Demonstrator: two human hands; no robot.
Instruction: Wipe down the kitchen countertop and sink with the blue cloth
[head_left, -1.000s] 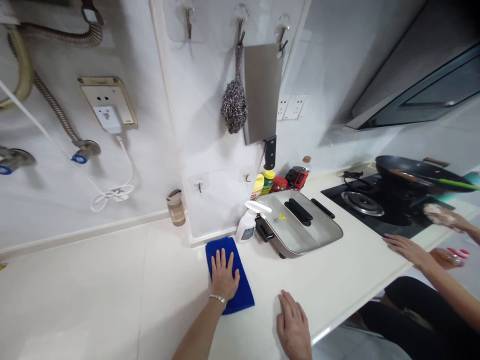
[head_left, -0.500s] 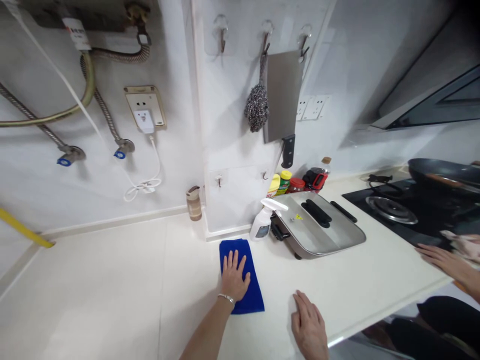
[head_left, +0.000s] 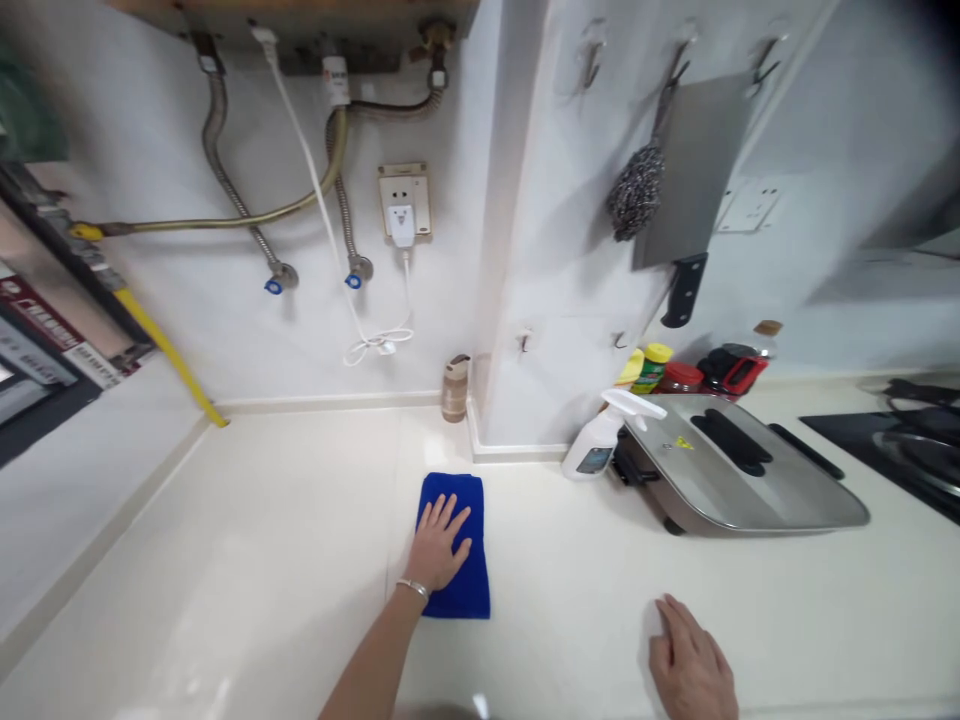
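Note:
My left hand (head_left: 439, 552) lies flat on a folded blue cloth (head_left: 466, 585), fingers spread, pressing it against the white countertop (head_left: 300, 560). A bracelet circles that wrist. To the right, my right hand (head_left: 691, 660) rests on the countertop with its fingers stretched out and close together, holding nothing. A white spray bottle (head_left: 596, 445) stands upright beyond the cloth, by the foot of the wall pillar. Right of the bottle sits a rectangular electric pan (head_left: 750, 470) with a glass lid.
A brown cup (head_left: 454, 388) stands in the corner by the pillar (head_left: 517, 400). Jars and a bottle (head_left: 681, 377) line the wall behind the pan. A cleaver (head_left: 686, 180) and a steel-wool scrubber (head_left: 636, 193) hang from hooks. The stove (head_left: 885, 440) lies far right; a yellow pipe (head_left: 169, 350) runs down at left.
My left hand and the blue cloth have slid left along the counter. The view has turned left, so another person's hand by the stove is out of sight. My right hand stays resting.

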